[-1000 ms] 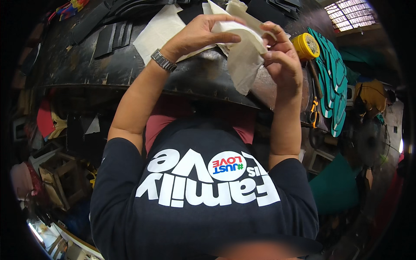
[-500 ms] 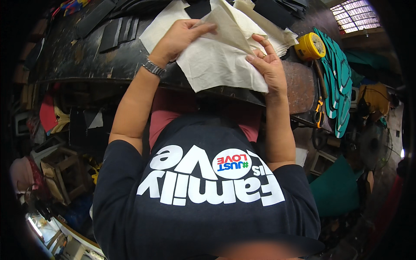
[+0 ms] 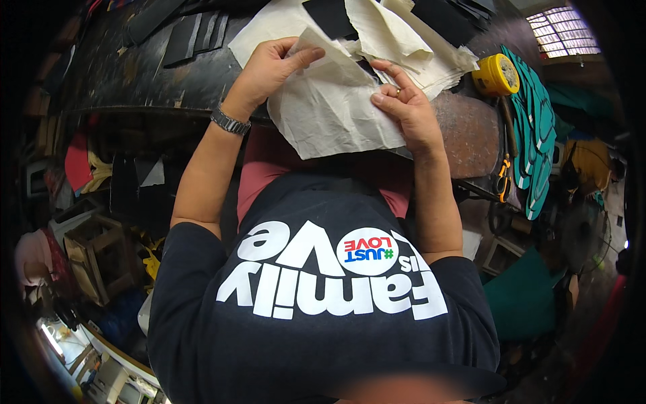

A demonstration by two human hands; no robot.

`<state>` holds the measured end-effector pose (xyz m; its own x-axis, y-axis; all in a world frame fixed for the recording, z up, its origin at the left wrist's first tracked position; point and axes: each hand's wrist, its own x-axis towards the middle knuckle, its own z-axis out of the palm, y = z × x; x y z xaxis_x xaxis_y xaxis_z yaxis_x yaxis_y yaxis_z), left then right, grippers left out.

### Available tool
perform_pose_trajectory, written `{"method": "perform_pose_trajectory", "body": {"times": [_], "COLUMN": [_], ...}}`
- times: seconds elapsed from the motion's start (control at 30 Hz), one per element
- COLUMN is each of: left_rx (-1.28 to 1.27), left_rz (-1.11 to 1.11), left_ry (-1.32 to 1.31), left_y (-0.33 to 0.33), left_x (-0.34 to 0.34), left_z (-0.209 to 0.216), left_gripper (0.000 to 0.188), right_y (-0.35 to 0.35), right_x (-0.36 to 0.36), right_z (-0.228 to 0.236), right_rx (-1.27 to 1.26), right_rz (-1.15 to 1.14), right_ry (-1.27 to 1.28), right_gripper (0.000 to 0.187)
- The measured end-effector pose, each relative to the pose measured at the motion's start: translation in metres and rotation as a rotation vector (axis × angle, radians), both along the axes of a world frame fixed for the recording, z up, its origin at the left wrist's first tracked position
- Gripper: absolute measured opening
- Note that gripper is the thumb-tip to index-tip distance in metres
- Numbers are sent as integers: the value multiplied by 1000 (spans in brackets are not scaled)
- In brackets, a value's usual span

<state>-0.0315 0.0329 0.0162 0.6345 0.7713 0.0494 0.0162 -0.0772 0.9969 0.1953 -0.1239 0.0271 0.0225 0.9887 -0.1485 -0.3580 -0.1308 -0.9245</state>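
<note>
Between my two hands hangs a creased off-white cloth sheet (image 3: 323, 118), drooping over the table's near edge. My left hand (image 3: 272, 71), with a metal watch at the wrist, pinches its upper left part between thumb and fingers. Its right side is gripped by my right hand (image 3: 410, 111), whose thumb and bent fingers are close together, a ring on one. Just beyond, a stack of similar off-white cloth (image 3: 431, 57) lies loosely on the table, one piece folded back. A black flat piece (image 3: 330, 19) shows among these sheets.
Black strips (image 3: 195, 37) lie on the dark table (image 3: 128, 81) at the far left. To the right stand a yellow tub (image 3: 496, 75), a brown board (image 3: 464, 138), orange-handled scissors (image 3: 503, 180) and a hanging bunch of teal cut pieces (image 3: 535, 135). A wooden stool (image 3: 97, 259) is at lower left.
The sheet in my hands has come nearer to me and hangs lower. It has separated from the stack behind, where a folded-back piece and more of the black piece now show.
</note>
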Motion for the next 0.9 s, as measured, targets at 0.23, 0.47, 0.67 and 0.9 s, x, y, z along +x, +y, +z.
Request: {"method": "perform_pose_trajectory", "body": {"times": [0.23, 0.47, 0.67, 0.9], "left_rx": [817, 696, 533, 562], "left_rz": [-47, -308, -249, -60], "left_ry": [76, 242, 209, 261], "left_y": [-66, -114, -111, -72], "left_x": [-31, -11, -8, 5], "left_z": [74, 32, 2, -1], "left_gripper": [26, 19, 16, 16], "right_y": [13, 12, -2, -25], "right_x": [-8, -3, 2, -10], "right_z": [1, -23, -29, -16], "right_rx": [402, 456, 423, 213], "right_rz": [-243, -71, -271, 15], "right_ry": [-602, -1398, -757, -619], "right_gripper": [33, 36, 63, 72]}}
